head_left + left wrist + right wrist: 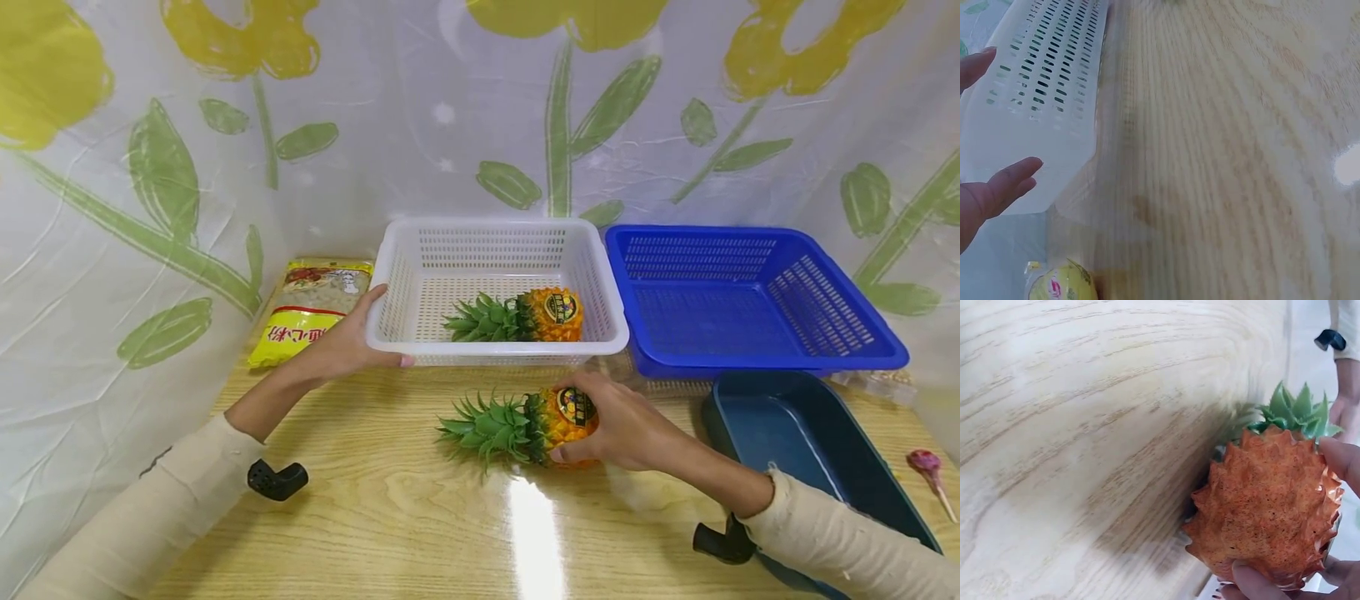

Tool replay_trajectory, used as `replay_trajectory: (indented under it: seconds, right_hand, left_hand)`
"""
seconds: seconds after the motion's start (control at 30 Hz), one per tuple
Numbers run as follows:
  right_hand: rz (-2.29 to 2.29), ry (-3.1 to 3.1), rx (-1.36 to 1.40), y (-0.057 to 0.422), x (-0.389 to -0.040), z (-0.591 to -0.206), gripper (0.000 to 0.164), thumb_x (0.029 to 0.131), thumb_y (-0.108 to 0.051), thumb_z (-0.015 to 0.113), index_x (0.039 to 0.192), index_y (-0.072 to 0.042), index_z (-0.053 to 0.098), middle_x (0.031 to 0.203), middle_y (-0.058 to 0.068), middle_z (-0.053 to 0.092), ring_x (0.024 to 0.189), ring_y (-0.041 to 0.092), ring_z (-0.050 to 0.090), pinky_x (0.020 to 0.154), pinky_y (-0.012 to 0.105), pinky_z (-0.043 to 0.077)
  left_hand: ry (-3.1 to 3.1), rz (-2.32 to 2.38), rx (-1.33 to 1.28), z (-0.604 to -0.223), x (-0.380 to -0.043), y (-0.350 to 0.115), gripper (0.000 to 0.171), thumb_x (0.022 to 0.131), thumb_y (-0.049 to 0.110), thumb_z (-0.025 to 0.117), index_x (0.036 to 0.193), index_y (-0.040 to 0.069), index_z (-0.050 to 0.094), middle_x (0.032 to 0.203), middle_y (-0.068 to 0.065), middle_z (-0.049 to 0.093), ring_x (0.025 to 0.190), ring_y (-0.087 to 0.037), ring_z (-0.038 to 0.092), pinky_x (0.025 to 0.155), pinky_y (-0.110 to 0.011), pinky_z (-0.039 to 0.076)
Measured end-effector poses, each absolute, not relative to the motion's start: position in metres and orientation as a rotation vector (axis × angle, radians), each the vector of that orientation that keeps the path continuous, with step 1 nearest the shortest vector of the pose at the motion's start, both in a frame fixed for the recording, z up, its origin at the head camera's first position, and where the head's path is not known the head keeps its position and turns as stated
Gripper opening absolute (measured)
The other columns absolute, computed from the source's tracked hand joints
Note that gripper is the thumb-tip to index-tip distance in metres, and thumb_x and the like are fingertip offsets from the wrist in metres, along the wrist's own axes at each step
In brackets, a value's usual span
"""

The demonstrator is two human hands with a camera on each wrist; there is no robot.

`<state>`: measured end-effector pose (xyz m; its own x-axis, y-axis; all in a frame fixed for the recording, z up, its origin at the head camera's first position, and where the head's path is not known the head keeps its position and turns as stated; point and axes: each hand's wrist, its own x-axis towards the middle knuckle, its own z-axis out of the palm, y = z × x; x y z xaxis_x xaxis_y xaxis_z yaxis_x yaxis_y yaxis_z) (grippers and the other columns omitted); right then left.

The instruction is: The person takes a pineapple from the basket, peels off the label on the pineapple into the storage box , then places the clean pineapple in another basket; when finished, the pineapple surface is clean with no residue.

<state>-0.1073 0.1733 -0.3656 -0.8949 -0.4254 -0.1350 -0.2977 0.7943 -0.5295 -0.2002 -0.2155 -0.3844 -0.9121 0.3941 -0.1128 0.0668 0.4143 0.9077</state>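
Pineapple point(546, 423) lay pinched in our right hand point(618, 421), just in front of the white slotted basket point(495, 348) holding a second pineapple point(517, 318), our left hand point(348, 340) spread-fingered at that basket's corner, and we judged this the grasping step, the next likely calling for a careful lift inside.

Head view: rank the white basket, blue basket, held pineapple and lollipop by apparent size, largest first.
1. Blue basket and white basket: too alike to rank.
2. Held pineapple, partly covered.
3. Lollipop, clearly smallest.
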Motion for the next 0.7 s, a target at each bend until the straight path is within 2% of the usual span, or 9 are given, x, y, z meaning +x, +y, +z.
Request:
replay_trajectory:
  seconds: [0.2,0.27,0.4,0.47,0.53,0.7]
  right_hand:
    - [-0.782,2.745,-0.558,0.175,-0.107,-0.369,0.082,0.068,-0.055,0.089,0.135,-0.02,0.059,0.138,0.008,0.059,0.125,0.036,0.057,0.096,0.06,0.049]
    - [-0.792,2.751,-0.561,0.175,-0.107,-0.37,0.081,0.067,-0.054,0.089,0.135,-0.021,0.059,0.137,0.007,0.06,0.125,0.036,0.057,0.096,0.06,0.049]
    - [-0.806,2.756,-0.563,0.176,-0.107,-0.372,0.081,0.067,-0.054,0.089,0.135,-0.021,0.059,0.133,0.005,0.061,0.12,0.032,0.06,0.093,0.056,0.051]
    - [-0.812,2.756,-0.559,0.176,-0.107,-0.373,0.081,0.067,-0.053,0.09,0.135,-0.021,0.059,0.128,0.003,0.063,0.115,0.028,0.061,0.091,0.053,0.052]
    - [-0.814,2.756,-0.554,0.176,-0.108,-0.373,0.081,0.067,-0.053,0.09,0.135,-0.021,0.059,0.126,0.001,0.063,0.113,0.026,0.062,0.089,0.051,0.053]
    - [-0.826,2.748,-0.543,0.176,-0.108,-0.373,0.082,0.067,-0.053,0.09,0.134,-0.021,0.059,0.122,0.001,0.064,0.107,0.023,0.063,0.086,0.048,0.054]
  left_hand:
    - [2.393,1.459,0.519,-0.381,-0.2,-0.215,0.122,0.076,0.015,0.088,0.161,0.016,0.0,0.154,-0.023,0.034,0.131,-0.044,0.046,0.102,-0.052,0.043]
    - [2.467,1.395,0.547,-0.378,-0.198,-0.216,0.121,0.074,0.018,0.09,0.161,0.015,0.005,0.154,-0.024,0.029,0.136,-0.044,0.036,0.106,-0.058,0.038]
    - [2.68,1.198,0.5,-0.369,-0.189,-0.219,0.127,0.071,0.031,0.092,0.162,0.013,0.006,0.158,-0.025,0.011,0.142,-0.042,0.012,0.109,-0.07,0.025]
    - [2.749,1.154,0.485,-0.365,-0.184,-0.22,0.128,0.071,0.034,0.092,0.162,0.013,0.005,0.161,-0.024,0.003,0.147,-0.043,0.008,0.11,-0.073,0.023]
    - [2.799,1.151,0.492,-0.361,-0.179,-0.218,0.126,0.071,0.036,0.092,0.162,0.014,0.006,0.162,-0.021,0.002,0.148,-0.042,0.01,0.11,-0.073,0.023]
    - [2.796,1.293,0.606,-0.351,-0.164,-0.204,0.113,0.076,0.033,0.089,0.161,0.019,0.015,0.163,-0.015,0.012,0.149,-0.038,0.02,0.113,-0.065,0.028]
